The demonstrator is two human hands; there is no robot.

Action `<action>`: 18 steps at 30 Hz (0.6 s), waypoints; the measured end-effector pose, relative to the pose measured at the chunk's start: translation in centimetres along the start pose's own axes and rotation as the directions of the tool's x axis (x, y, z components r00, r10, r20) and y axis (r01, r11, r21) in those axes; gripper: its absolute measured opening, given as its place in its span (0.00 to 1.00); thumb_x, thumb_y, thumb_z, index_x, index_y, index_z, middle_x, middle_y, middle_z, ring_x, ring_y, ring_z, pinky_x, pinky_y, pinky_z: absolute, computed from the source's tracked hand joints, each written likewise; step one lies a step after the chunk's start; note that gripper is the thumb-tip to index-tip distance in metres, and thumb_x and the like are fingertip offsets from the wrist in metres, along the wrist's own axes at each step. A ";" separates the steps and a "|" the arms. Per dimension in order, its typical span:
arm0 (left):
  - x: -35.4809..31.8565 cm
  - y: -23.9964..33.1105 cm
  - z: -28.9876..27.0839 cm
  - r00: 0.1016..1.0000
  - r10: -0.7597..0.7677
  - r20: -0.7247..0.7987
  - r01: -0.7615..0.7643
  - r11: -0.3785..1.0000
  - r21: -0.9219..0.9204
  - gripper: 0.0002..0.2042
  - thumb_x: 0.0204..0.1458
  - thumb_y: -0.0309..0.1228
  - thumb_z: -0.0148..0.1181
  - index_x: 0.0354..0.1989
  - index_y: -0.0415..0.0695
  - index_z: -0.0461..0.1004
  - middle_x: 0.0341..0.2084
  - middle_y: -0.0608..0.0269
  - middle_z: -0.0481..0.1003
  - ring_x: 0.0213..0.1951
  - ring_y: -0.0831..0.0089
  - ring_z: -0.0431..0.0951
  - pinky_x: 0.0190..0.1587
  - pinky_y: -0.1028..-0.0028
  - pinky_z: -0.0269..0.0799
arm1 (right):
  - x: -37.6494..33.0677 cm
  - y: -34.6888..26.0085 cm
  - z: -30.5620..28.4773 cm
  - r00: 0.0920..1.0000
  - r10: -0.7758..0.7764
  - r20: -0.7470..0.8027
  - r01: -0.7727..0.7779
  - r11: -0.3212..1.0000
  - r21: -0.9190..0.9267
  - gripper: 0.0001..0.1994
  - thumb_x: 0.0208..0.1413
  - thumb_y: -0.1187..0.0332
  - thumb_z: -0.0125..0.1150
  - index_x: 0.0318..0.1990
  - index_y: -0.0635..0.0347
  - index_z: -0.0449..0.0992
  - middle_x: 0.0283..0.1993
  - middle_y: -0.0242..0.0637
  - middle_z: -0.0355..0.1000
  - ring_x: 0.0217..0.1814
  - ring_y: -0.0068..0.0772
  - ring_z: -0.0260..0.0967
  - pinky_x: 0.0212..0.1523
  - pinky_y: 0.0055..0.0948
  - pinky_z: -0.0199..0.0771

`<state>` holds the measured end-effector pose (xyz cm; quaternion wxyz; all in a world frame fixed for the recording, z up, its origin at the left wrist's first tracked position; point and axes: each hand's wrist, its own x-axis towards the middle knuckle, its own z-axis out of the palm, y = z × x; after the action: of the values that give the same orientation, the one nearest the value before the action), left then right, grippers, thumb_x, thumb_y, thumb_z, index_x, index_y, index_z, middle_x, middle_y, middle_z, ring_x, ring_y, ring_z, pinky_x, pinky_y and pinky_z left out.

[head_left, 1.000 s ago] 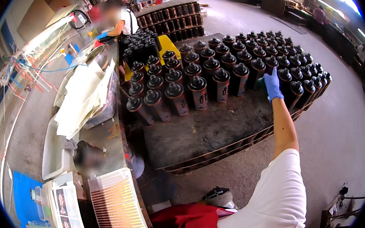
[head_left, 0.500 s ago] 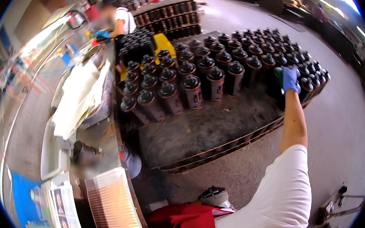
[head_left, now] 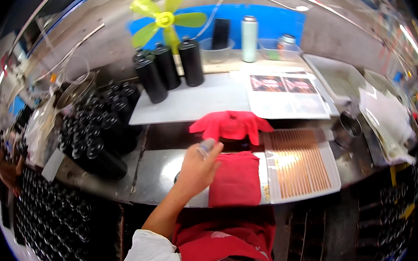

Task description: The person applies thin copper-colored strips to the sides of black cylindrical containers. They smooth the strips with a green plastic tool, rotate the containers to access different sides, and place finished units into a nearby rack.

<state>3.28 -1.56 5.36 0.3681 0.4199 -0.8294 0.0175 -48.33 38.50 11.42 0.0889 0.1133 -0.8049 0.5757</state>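
Observation:
My left hand (head_left: 199, 163) is over the metal bench top (head_left: 155, 170), beside a folded red cloth (head_left: 234, 180). Pale coverings show on some of its fingertips. The fingers look bent, but blur hides whether anything is between them. Just beyond the hand lies a crumpled, brighter red cloth (head_left: 231, 126). To the right of the folded cloth sits a white tray (head_left: 336, 179) with rows of copper-brown strips. Out of view is my right hand.
Three black bottles (head_left: 190, 62) stand at the back near a yellow-green fan (head_left: 164, 20). More black bottles (head_left: 104, 157) crowd the bench's left side, and rows of them (head_left: 53, 223) stand below left. A pale green flask (head_left: 249, 40) and printed sheets (head_left: 289, 108) are behind.
My view has swung from the pallet of bottles to the bench. The blue-gloved right hand, earlier reaching among the bottles, has left view. My left hand has come into view.

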 end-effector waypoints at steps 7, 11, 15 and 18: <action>8.9 -13.8 -6.2 0.824 -0.220 -0.522 0.420 0.856 0.301 0.30 0.47 0.36 0.60 0.60 0.49 0.58 0.38 0.40 0.70 0.42 0.44 0.69 0.43 0.58 0.67 | 1.5 -6.9 24.5 0.589 -0.167 0.791 0.192 0.979 0.065 0.14 0.61 0.61 0.45 0.47 0.59 0.70 0.26 0.31 0.68 0.19 0.15 0.60 0.18 0.18 0.60; 17.4 -19.3 -11.4 0.801 -0.366 -0.474 0.556 0.749 0.360 0.24 0.48 0.45 0.57 0.52 0.48 0.65 0.35 0.47 0.72 0.40 0.51 0.72 0.39 0.59 0.70 | -12.3 -19.9 31.9 0.317 0.015 0.948 0.083 0.996 -0.043 0.13 0.57 0.69 0.50 0.48 0.60 0.73 0.26 0.26 0.67 0.16 0.11 0.51 0.16 0.12 0.49; 20.5 -25.0 -8.7 0.861 -0.413 -0.297 0.507 0.744 0.436 0.14 0.47 0.45 0.56 0.34 0.49 0.78 0.33 0.55 0.75 0.38 0.58 0.76 0.39 0.61 0.71 | -15.5 -22.3 36.5 0.059 0.025 0.998 0.357 0.933 -0.045 0.13 0.58 0.72 0.48 0.48 0.61 0.73 0.25 0.29 0.68 0.16 0.11 0.53 0.16 0.12 0.53; 17.3 -25.2 -8.6 0.871 -0.245 -0.425 0.450 0.745 0.492 0.12 0.43 0.41 0.56 0.27 0.45 0.73 0.25 0.55 0.73 0.29 0.61 0.76 0.28 0.62 0.71 | -17.8 -24.3 39.6 -0.158 0.052 0.986 0.400 0.917 0.016 0.12 0.59 0.68 0.48 0.49 0.57 0.72 0.27 0.30 0.68 0.15 0.13 0.53 0.17 0.13 0.55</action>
<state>19.70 -26.80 15.39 0.3546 0.6510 -0.6151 0.2684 -24.82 -5.14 15.84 -0.4500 0.5997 -0.6457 0.1447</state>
